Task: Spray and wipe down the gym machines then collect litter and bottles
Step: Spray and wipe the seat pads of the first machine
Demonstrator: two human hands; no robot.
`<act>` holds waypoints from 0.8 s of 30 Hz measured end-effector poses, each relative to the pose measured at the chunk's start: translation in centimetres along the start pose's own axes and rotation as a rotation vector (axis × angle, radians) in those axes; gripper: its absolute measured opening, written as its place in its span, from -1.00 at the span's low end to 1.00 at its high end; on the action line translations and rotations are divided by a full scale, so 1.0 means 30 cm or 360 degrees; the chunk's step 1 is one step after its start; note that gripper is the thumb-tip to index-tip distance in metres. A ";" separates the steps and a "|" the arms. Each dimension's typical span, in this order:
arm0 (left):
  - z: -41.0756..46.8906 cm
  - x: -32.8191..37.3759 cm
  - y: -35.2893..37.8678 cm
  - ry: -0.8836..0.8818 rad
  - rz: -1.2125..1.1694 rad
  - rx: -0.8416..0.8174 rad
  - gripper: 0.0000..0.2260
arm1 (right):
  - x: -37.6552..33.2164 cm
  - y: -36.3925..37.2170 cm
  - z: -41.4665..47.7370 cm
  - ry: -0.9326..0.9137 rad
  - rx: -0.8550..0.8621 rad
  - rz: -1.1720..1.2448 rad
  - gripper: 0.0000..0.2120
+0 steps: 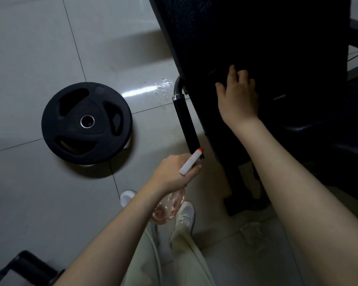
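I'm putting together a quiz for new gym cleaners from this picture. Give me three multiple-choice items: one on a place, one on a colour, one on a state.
1. Where does the weight plate lie?
A) flat on the tiled floor
B) on top of the machine's pad
C) leaning against a wall

2. What colour is the tip of the nozzle on the spray bottle?
A) blue
B) orange
C) green

3. What is the left hand doing?
A) hanging empty
B) pressing flat on the floor
C) gripping the spray bottle

Answers:
1. A, the plate's whole face shows, with tiles all round it.
2. B, the white nozzle ends in an orange tip.
3. C, the fingers curl round the bottle's neck, just under the nozzle.
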State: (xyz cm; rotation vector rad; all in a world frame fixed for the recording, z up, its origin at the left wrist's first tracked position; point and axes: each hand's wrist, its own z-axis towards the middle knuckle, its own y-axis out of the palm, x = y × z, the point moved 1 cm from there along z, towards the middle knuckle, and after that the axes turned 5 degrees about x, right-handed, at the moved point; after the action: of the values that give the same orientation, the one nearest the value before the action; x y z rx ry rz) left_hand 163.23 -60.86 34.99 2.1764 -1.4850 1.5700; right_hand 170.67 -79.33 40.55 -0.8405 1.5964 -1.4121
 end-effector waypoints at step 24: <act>-0.010 -0.079 -0.108 -0.0138 0.0049 0.0109 -0.61 | -0.154 0.050 0.030 -0.0923 0.0567 0.0004 -0.75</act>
State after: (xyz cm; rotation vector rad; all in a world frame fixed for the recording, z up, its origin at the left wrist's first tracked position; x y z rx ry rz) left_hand 165.34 -57.44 34.75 2.2978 -1.5174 1.5780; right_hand 173.56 -75.40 39.74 -0.9207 0.8781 -1.2481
